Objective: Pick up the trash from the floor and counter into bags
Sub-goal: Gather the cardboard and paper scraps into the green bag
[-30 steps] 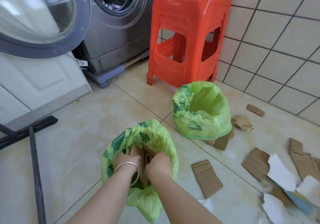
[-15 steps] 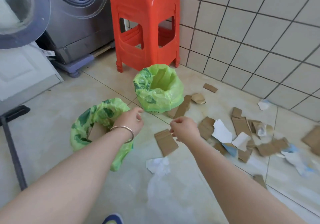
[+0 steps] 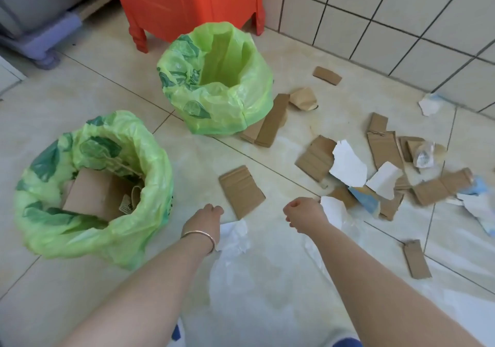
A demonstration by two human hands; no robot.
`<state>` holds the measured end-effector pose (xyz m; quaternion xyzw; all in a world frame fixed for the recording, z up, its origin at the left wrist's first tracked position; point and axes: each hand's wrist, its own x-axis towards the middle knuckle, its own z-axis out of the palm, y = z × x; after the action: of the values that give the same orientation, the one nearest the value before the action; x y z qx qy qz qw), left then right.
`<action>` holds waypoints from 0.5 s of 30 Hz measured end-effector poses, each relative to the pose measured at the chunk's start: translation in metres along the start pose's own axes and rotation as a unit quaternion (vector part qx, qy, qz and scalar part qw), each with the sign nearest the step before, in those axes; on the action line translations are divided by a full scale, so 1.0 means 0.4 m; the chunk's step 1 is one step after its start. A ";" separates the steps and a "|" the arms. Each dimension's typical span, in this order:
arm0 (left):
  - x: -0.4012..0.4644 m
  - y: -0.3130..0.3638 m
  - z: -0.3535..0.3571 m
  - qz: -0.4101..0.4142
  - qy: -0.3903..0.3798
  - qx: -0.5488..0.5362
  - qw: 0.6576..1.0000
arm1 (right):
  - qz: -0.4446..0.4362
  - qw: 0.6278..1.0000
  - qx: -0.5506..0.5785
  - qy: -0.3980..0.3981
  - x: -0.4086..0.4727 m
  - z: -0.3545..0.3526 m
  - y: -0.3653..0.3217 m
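Two green bags stand open on the tiled floor. The near bag [image 3: 150, 212] at the left holds cardboard pieces; the far bag [image 3: 241, 105] looks hollow. A flat cardboard piece [image 3: 241, 191] lies between my hands. My left hand [image 3: 206, 220], with a bangle on the wrist, hovers just below it with fingers curled and nothing in them. My right hand [image 3: 305, 212] is loosely closed beside a white paper scrap [image 3: 333, 208]. Crumpled white paper [image 3: 235, 237] lies under my left wrist. Several cardboard and paper scraps [image 3: 380, 164] are scattered to the right.
A red plastic stool [image 3: 187, 3] stands behind the far bag, against the tiled wall [image 3: 401, 25]. The grey washing machine base [image 3: 40, 38] is at the top left. A lone cardboard strip [image 3: 416, 259] lies at the right, near my right forearm.
Both hands have left the near bag and moved right, toward the flat cardboard piece on the floor. The view has tilted down and shifted right.
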<state>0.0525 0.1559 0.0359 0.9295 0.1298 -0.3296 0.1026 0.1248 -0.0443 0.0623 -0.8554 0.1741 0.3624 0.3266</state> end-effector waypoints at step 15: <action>0.113 -0.004 0.075 -0.025 -0.102 -0.026 0.994 | -0.006 0.996 -0.087 -0.035 0.177 0.037 0.056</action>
<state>0.0681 0.1571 -0.0160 0.8846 0.1503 -0.4216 0.1309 0.1533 -0.0547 -0.0071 -0.8682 0.1252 0.4043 0.2591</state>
